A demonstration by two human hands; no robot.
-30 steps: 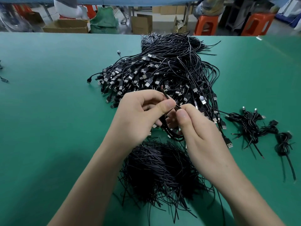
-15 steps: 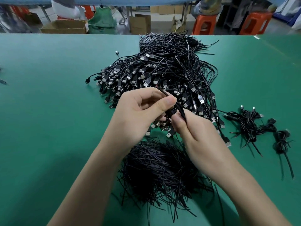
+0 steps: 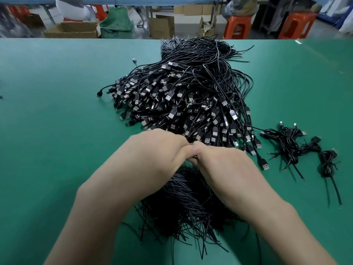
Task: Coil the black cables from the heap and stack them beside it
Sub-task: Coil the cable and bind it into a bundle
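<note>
**Both hands bunched at the near rim of the heap**

From my feed, the table (image 3: 57,150) shows its far edge straight across the top, with no side edge or near edge in frame. A wide run of green surface lies left of the heap (image 3: 181,96), and a narrower one to its right. There the coiled cables (image 3: 286,144) lie in a small cluster, near the heap's right side, with one stray lead running between them. A loose connector (image 3: 134,60) sits alone just off the heap's far left.

My left hand (image 3: 158,150) and right hand (image 3: 219,161) meet knuckle to knuckle at the heap's near rim, above the bare wire ends (image 3: 191,203) that fan out towards me. I see only the backs of the hands. The fingers are tucked under, so I cannot tell whether they grip a cable or nothing.

Beyond the far edge stand cardboard boxes (image 3: 70,32), a green sack (image 3: 116,25) and orange stools (image 3: 236,27). The nearest box is open-topped, but I cannot make out its contents
</note>
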